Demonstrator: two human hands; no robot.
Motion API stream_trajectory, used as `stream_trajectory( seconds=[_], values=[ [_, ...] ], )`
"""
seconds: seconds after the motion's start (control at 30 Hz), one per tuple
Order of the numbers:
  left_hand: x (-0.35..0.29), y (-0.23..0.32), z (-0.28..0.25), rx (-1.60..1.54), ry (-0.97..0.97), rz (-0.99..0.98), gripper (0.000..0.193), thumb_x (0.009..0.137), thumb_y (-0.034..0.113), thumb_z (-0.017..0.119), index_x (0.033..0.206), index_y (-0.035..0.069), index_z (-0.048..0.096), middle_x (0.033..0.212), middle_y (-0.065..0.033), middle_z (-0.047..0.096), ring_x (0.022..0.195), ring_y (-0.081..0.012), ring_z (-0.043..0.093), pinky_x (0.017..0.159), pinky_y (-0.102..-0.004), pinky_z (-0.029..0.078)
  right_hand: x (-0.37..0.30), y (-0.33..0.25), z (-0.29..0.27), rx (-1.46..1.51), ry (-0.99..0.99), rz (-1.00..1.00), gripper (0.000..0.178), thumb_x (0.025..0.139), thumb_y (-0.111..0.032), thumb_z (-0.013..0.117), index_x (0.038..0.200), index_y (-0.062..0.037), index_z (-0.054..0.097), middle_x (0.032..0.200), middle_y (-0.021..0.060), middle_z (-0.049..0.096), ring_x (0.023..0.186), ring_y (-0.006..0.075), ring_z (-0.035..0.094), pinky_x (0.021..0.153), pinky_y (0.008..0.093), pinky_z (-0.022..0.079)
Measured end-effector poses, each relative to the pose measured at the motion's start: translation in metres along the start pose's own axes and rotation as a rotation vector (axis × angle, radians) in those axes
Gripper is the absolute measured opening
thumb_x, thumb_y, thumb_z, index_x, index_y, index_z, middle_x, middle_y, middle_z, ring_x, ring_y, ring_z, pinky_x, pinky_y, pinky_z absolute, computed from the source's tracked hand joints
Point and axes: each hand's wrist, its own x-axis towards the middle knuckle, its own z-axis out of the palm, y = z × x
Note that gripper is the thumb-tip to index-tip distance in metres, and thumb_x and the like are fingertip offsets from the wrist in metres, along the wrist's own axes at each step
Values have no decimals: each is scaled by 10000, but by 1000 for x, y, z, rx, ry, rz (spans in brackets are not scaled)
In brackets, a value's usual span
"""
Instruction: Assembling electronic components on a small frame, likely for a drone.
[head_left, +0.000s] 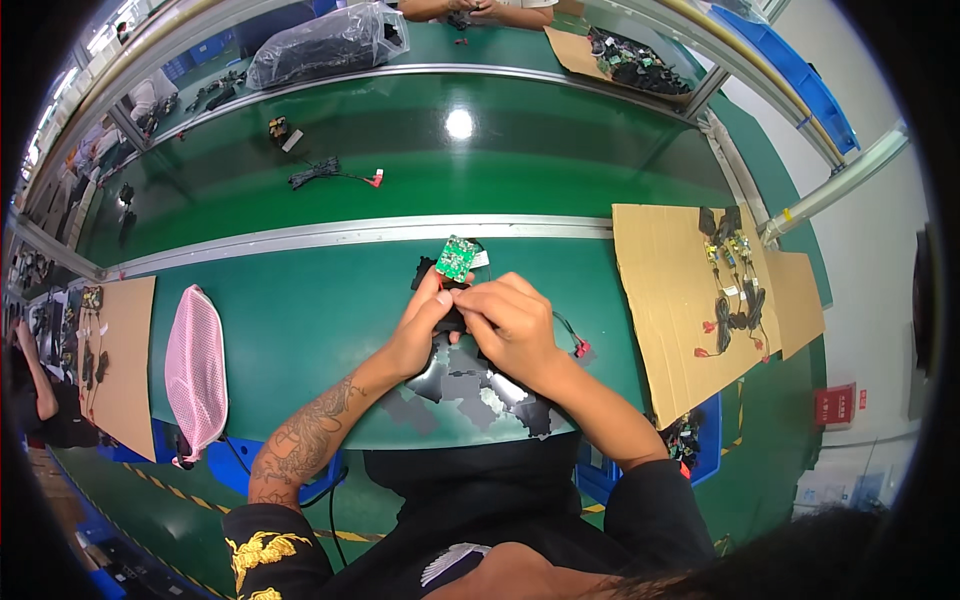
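Over the green bench top, a small green circuit board [456, 258] stands up just beyond my fingers, its component side showing. My left hand [413, 335] is closed round black material [452, 318] below the board, gripping the assembly. Close against it, my right hand [515, 322] is pinched at the board's lower end; what lies between its fingertips is too small to make out. A white label [480, 259] shows beside the board. A thin dark lead with a red plug [582, 348] lies to the right of my right hand.
Cardboard [655, 300] at right carries boards with cables; another cardboard sheet [125, 350] with similar parts is at left. A pink mesh bag [195, 365] lies nearby. Worn dark patches [470, 390] mark the near edge. A coiled cable [318, 173] rests beyond the metal rail [380, 230].
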Motion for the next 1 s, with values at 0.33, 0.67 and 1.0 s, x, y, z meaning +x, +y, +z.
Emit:
stream_trajectory(
  seconds=[0.33,0.67,1.0],
  values=[
    [0,5,2,66,-37,-7,361,1111,230,541,1418,72,438,1117,-79,607,840,-147,636,678,-276,500,2,-1,-7,-137,-22,7,386,771,16,755,1110,-152,831,1118,62,661,846,248,588,648,355,521],
    [-4,33,4,321,-295,-213,220,1137,168,478,1331,63,475,1094,-44,643,800,-97,627,651,-264,512,20,5,-24,-145,-198,18,621,776,127,635,1345,-111,707,1421,152,604,1255,429,567,1026,486,535],
    [0,49,-5,232,-279,-419,222,1117,171,547,1311,70,507,1054,-68,639,744,-98,583,535,-229,454,14,32,-31,-320,-272,-76,293,802,19,669,1079,-76,660,1076,111,659,1049,342,644,951,461,507]
  ],
)
